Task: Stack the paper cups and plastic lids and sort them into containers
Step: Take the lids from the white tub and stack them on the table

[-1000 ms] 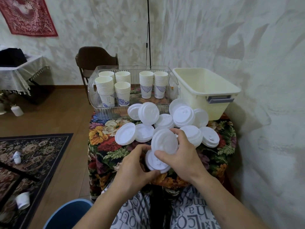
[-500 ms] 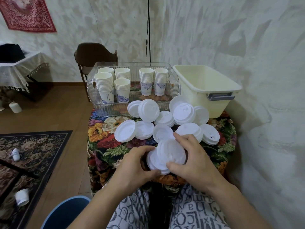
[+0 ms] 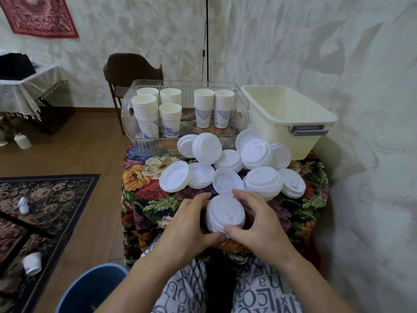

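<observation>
Cups look pretty much sorted: we've got 6 paper cup stacks (image 3: 204,107) standing in the clear bin (image 3: 133,123). The cream tub (image 3: 291,114) beside it shows nothing inside from here, so the lids are what's left. Most loose lids (image 3: 230,163) sit scattered in small piles on the floral tablecloth (image 3: 144,184). We're holding a lid stack (image 3: 225,213) at the near table edge, left hand (image 3: 189,227) and right hand (image 3: 259,224) both curled round its rim, fingers grasping it from either side, wrists low over our lap.
</observation>
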